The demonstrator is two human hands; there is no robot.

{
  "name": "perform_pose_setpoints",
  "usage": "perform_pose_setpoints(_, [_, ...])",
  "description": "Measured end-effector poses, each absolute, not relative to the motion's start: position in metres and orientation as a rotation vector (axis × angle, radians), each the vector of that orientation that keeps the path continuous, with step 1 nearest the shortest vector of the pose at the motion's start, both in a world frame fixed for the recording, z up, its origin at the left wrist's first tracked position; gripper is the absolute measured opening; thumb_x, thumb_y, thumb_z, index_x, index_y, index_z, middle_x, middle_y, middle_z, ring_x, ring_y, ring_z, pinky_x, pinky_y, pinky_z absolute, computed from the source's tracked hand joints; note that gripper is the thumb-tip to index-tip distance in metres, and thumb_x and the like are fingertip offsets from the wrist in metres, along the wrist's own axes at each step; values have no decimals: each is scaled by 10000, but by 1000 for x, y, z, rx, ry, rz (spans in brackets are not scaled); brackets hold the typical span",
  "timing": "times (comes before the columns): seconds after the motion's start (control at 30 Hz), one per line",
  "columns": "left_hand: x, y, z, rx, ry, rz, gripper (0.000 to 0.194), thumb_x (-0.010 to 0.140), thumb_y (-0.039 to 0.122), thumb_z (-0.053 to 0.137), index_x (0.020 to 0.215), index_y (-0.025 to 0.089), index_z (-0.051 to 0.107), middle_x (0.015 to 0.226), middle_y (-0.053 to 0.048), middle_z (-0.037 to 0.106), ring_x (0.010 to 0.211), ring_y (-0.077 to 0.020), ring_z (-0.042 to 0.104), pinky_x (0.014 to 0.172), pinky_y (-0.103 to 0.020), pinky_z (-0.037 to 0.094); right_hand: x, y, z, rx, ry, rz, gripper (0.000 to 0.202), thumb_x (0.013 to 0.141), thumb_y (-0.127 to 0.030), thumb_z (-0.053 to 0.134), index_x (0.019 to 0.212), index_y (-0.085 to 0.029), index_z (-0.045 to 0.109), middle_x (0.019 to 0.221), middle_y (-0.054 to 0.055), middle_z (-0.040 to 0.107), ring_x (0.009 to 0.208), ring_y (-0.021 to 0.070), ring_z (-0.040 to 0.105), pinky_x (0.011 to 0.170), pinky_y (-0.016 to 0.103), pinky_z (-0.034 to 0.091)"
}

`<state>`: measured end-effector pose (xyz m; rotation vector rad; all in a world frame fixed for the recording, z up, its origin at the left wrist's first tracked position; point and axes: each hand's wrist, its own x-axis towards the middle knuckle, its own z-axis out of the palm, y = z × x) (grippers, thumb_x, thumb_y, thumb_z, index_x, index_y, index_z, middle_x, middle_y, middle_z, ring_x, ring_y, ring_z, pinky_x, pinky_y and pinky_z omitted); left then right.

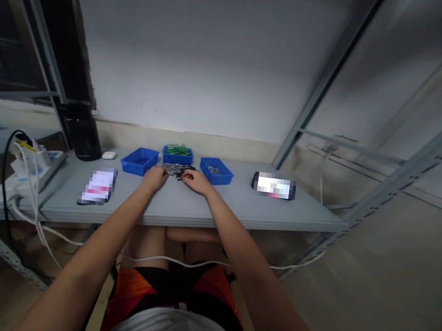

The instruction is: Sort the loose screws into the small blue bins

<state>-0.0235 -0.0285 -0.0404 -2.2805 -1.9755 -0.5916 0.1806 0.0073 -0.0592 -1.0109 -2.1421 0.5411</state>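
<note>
A pile of small silver parts (173, 168) lies on the grey table, with small black parts (180, 172) at its right side. They are too small to name. At the pile's left edge, my left hand (155, 177) rests with its fingers curled together. My right hand (198, 181) is at the right edge, thumb and fingers pinched over the black parts. What either hand holds is too small to make out. Behind the pile stands a blue bin with green pieces (177, 157). Another blue bin (139, 161) is beside my left hand, and a third blue bin (221, 178) beside my right holds small silver pieces.
A phone (98, 186), a white earbud case (109, 155) and a black bottle (82, 132) are on the left. Further left is a power strip (32, 174) with cables. A lit device (274, 186) sits at right. Metal posts (323, 87) frame the table (183, 206).
</note>
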Motion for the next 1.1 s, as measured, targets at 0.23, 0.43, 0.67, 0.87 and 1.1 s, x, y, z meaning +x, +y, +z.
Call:
perform_pose_setpoints(0.23, [-21,-27,-40,-2374,-1752,-763,199,908,207,499,963,138,677,1018,-143,684,979,-254,622,868,-325,471,180,4,-53,-1049,-2066,477,159,848,-235,556,922,-166,677,798,35,680,720,138,596,715,252,438])
perform_pose_setpoints(0.43, [-14,-26,-39,-2623,-1512,-940,175,880,204,506,892,154,674,887,-81,698,832,-205,629,798,-295,480,179,-1,-51,-963,-2107,445,199,894,-278,515,972,-173,665,794,26,674,709,130,581,717,243,422])
perform_pose_setpoints(0.67, [-12,-30,-34,-2636,-1459,-1040,169,868,225,531,903,156,681,899,-80,696,834,-198,616,800,-289,469,178,-6,-46,-965,-2172,425,159,870,-203,524,881,-166,677,705,5,646,667,121,553,669,224,392])
perform_pose_setpoints(0.87, [-12,-36,-44,-2829,-1476,-969,193,865,275,540,881,160,694,816,-55,709,751,-197,617,737,-291,471,179,-23,-52,-991,-2289,434,145,881,-170,534,861,-158,676,788,38,677,715,137,560,691,243,380])
perform_pose_setpoints(1.1, [-11,-41,-49,-2917,-1492,-1064,248,853,311,546,903,131,710,823,-57,729,734,-194,629,705,-289,472,178,-27,-54,-1008,-2215,540,178,922,-196,492,852,-152,650,684,-3,606,663,122,531,655,230,356])
